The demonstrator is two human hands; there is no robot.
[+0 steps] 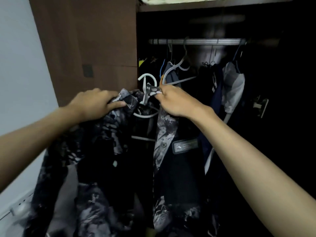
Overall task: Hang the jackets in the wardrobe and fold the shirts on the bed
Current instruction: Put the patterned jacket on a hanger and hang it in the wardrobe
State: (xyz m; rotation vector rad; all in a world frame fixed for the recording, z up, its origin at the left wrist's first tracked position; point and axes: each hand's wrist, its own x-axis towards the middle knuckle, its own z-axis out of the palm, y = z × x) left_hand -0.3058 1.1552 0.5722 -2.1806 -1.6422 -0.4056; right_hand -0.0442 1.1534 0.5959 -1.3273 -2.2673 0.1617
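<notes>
Before the open wardrobe [106, 48], left hand [95, 104] gripping patterned jacket [106, 151] shoulder, right hand [174, 101] fingers pinching its collar, white hanger [147, 79] inside.

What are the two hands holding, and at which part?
Both hold the patterned jacket: left hand grips its shoulder, right hand pinches the collar beside the white hanger.

I see a pale wall [18, 65] at my left and cream bedding [171, 0] on the top shelf [213, 5].
</notes>
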